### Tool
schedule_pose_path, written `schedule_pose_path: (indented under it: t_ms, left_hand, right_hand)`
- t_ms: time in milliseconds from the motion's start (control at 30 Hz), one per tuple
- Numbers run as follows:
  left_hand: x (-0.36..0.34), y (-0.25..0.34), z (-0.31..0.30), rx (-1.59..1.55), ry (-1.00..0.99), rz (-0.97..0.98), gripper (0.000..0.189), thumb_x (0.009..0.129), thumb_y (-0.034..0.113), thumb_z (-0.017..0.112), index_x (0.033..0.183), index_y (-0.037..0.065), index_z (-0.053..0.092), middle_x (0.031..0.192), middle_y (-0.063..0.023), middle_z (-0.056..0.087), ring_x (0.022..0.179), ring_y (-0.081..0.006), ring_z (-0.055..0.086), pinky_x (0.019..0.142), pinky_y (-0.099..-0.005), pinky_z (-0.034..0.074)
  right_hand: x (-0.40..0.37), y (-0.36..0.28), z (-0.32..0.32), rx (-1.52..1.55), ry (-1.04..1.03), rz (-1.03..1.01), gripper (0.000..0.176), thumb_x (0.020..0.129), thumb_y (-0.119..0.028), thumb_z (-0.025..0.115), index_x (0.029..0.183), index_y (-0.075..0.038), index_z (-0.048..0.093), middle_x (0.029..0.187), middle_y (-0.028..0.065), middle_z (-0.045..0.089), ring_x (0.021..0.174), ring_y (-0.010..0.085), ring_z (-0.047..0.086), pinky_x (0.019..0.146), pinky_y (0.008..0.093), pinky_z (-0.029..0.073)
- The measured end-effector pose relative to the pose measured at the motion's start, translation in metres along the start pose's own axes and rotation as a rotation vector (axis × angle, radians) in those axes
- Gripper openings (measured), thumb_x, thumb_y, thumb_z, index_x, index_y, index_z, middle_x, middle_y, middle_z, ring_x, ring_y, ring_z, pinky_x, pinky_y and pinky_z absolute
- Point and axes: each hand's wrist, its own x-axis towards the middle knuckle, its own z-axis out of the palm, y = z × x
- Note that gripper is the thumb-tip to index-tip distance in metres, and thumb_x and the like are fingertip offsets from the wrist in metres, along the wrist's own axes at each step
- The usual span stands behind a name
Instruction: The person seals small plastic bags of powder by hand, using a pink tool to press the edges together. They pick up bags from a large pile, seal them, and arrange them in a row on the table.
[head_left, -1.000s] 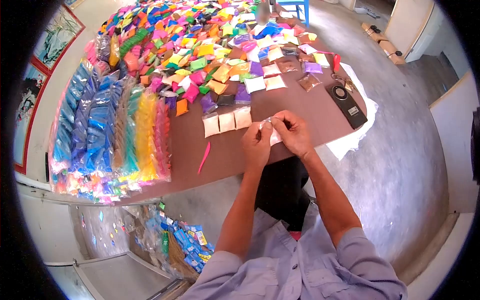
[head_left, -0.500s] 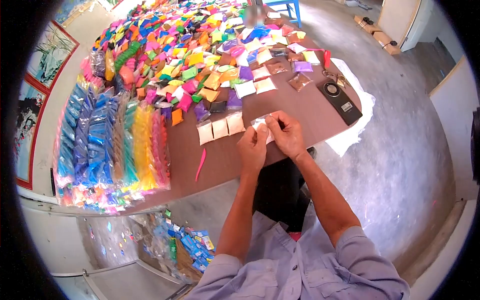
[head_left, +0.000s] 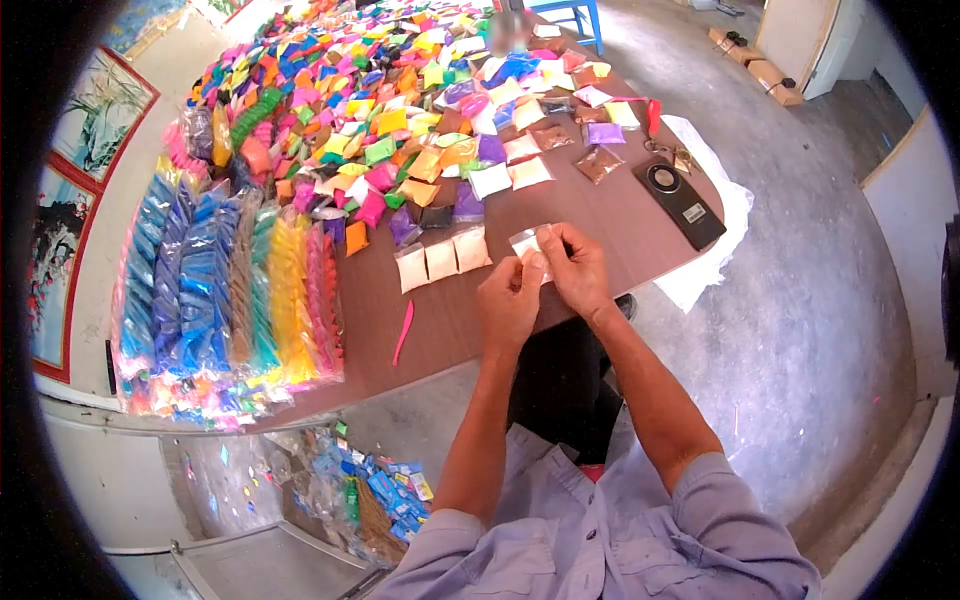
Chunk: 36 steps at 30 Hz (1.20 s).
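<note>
Between my two hands is a small clear packet with white content (head_left: 523,241), above the table's near edge. My left hand (head_left: 510,297) pinches its lower left side between thumb and fingers. My right hand (head_left: 577,266) grips its right side, and the fingers of both hands cover much of it. Left of my hands, three pale cream packets (head_left: 441,259) lie side by side in a row. A pink plastic strip or tool (head_left: 403,333) rests on the brown table (head_left: 455,325) nearer me.
A heap of small colourful packets (head_left: 390,120) covers the far table. Long bags of coloured packets (head_left: 205,285) stand at the left. On the right lie a black device (head_left: 680,205) and keys (head_left: 672,155). Blue boxes and plastic waste (head_left: 390,490) are on the floor.
My fingers have shifted slightly on the packet, and more of its upper left corner shows. Both hands stay in nearly the same place. The view has tilted a little.
</note>
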Motion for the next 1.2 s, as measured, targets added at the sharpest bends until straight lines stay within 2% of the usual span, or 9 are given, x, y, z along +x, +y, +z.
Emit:
schedule_pose_path:
  t_ms: [333, 400, 433, 500, 600, 800, 1033, 1100, 1200]
  left_hand:
    - [-0.003, -0.004, -0.005, 0.098, 0.056, -0.037, 0.048, 0.105, 0.039, 0.067, 0.082, -0.001, 0.058, 0.065, -0.0116, 0.051, 0.062, -0.0131, 0.046, 0.059, -0.0364, 0.043]
    - [-0.003, 0.002, -0.005, -0.047, -0.007, -0.017, 0.044, 0.107, 0.034, 0.065, 0.082, -0.002, 0.057, 0.068, -0.0033, 0.050, 0.068, -0.0100, 0.044, 0.060, -0.0349, 0.041]
    - [-0.003, 0.002, -0.002, -0.048, -0.006, -0.020, 0.044, 0.107, 0.034, 0.065, 0.082, -0.002, 0.057, 0.068, -0.0033, 0.050, 0.068, -0.0100, 0.044, 0.060, -0.0349, 0.041]
    - [-0.005, 0.003, 0.004, -0.106, 0.025, 0.028, 0.044, 0.105, 0.033, 0.068, 0.079, -0.001, 0.058, 0.064, -0.0138, 0.054, 0.059, -0.0168, 0.052, 0.057, -0.0381, 0.042]
    - [-0.003, -0.004, 0.000, 0.187, -0.044, 0.146, 0.042, 0.105, 0.032, 0.068, 0.080, -0.001, 0.060, 0.064, -0.0118, 0.059, 0.060, -0.0158, 0.055, 0.057, -0.0367, 0.044]
    - [0.000, -0.024, 0.003, -0.135, 0.004, 0.139, 0.043, 0.105, 0.033, 0.067, 0.079, -0.001, 0.059, 0.066, -0.0130, 0.063, 0.059, -0.0169, 0.056, 0.057, -0.0385, 0.046]
    - [-0.001, -0.005, -0.003, -0.019, -0.047, 0.058, 0.038, 0.105, 0.033, 0.068, 0.088, -0.002, 0.066, 0.070, -0.0125, 0.066, 0.065, -0.0168, 0.060, 0.062, -0.0367, 0.049]
    - [-0.002, 0.003, 0.000, -0.069, 0.061, -0.041, 0.035, 0.105, 0.032, 0.068, 0.092, -0.001, 0.069, 0.071, -0.0133, 0.066, 0.066, -0.0168, 0.060, 0.063, -0.0369, 0.049]
    - [0.006, -0.027, 0.008, -0.100, 0.090, 0.095, 0.033, 0.104, 0.027, 0.068, 0.087, -0.001, 0.065, 0.069, -0.0165, 0.059, 0.063, -0.0169, 0.055, 0.060, -0.0400, 0.046]
  right_hand:
    - [0.001, 0.004, 0.003, -0.009, -0.101, 0.016, 0.025, 0.109, -0.023, 0.065, 0.095, -0.002, 0.069, 0.079, -0.0078, 0.057, 0.074, 0.0013, 0.048, 0.063, 0.0229, 0.043]
    - [0.001, 0.005, 0.002, -0.007, -0.038, -0.006, 0.026, 0.109, -0.025, 0.065, 0.096, -0.002, 0.069, 0.080, -0.0081, 0.057, 0.075, 0.0015, 0.048, 0.064, 0.0229, 0.043]
    - [0.001, 0.005, 0.001, -0.009, -0.040, -0.004, 0.026, 0.109, -0.025, 0.065, 0.096, -0.002, 0.069, 0.080, -0.0081, 0.057, 0.075, 0.0015, 0.048, 0.064, 0.0229, 0.043]
    - [0.001, 0.004, 0.000, -0.008, 0.030, 0.000, 0.028, 0.110, -0.025, 0.064, 0.096, -0.002, 0.069, 0.081, -0.0082, 0.057, 0.076, 0.0016, 0.048, 0.064, 0.0227, 0.043]
    - [0.003, -0.001, -0.001, 0.002, 0.052, -0.069, 0.029, 0.111, -0.027, 0.063, 0.096, -0.002, 0.069, 0.082, -0.0072, 0.059, 0.076, 0.0018, 0.050, 0.064, 0.0226, 0.044]
    - [0.000, -0.013, 0.005, -0.011, -0.058, 0.054, 0.030, 0.111, -0.026, 0.061, 0.094, -0.003, 0.068, 0.080, -0.0061, 0.060, 0.073, 0.0027, 0.052, 0.063, 0.0235, 0.045]
    - [0.005, 0.007, -0.009, 0.093, -0.059, -0.023, 0.024, 0.110, -0.023, 0.064, 0.097, -0.004, 0.070, 0.081, -0.0088, 0.057, 0.074, 0.0022, 0.048, 0.063, 0.0227, 0.042]
    - [0.002, 0.012, -0.009, -0.010, -0.018, 0.010, 0.021, 0.108, -0.022, 0.066, 0.097, -0.004, 0.070, 0.082, -0.0102, 0.055, 0.076, 0.0019, 0.047, 0.064, 0.0232, 0.041]
    - [0.004, 0.017, -0.009, -0.037, -0.086, -0.034, 0.017, 0.108, -0.018, 0.066, 0.099, -0.004, 0.071, 0.086, -0.0099, 0.055, 0.081, 0.0018, 0.049, 0.070, 0.0224, 0.044]
